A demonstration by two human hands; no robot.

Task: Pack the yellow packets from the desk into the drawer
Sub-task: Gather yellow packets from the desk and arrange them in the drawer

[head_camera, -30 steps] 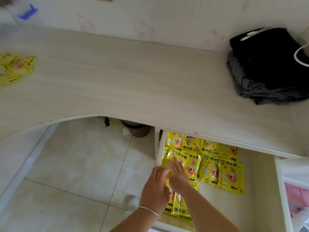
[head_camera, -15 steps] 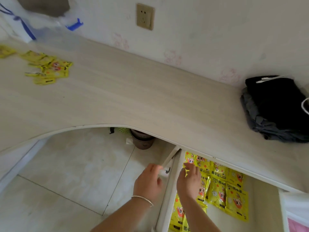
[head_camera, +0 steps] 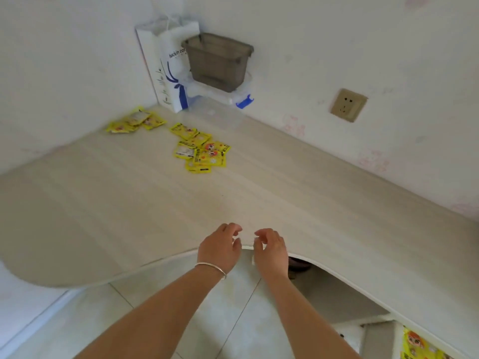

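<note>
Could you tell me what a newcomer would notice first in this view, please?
Probably the yellow packets heaped on the pale desk, with a smaller pile nearer the corner. Next, the left hand and right hand, both empty, loosely curled over the desk's front edge. A grey bin sits on a clear box in the corner.

Yellow packets (head_camera: 201, 149) with orange cartoon faces — pale wood-grain tabletop (head_camera: 285, 198), smoky grey bin (head_camera: 217, 60), beige socket (head_camera: 348, 104).
</note>
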